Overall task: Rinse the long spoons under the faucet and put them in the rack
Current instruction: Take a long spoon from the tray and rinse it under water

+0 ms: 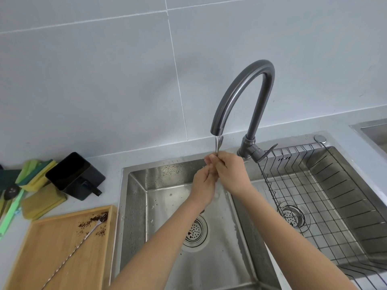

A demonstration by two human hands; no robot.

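Observation:
Both hands meet under the spout of the dark grey faucet (pixel 247 88), over the left sink basin (pixel 138 197). My right hand (pixel 230 170) grips a thin metal long spoon (pixel 218 144), whose forked end sticks up into the water stream. My left hand (pixel 204 183) pinches the same spoon just below, fingers against the right hand. Most of that spoon is hidden by the hands. A second long twisted spoon (pixel 73 250) lies diagonally on the wooden tray (pixel 41 248), its dirty end among dark crumbs. The wire rack (pixel 310 197) sits in the right basin and holds nothing.
A black rectangular container (pixel 73 174) lies tipped on the counter left of the sink. Green and yellow sponges and cloths (pixel 35 174) lie behind it. The left basin's drain strainer (pixel 195 231) is below my arms. Tiled wall rises behind.

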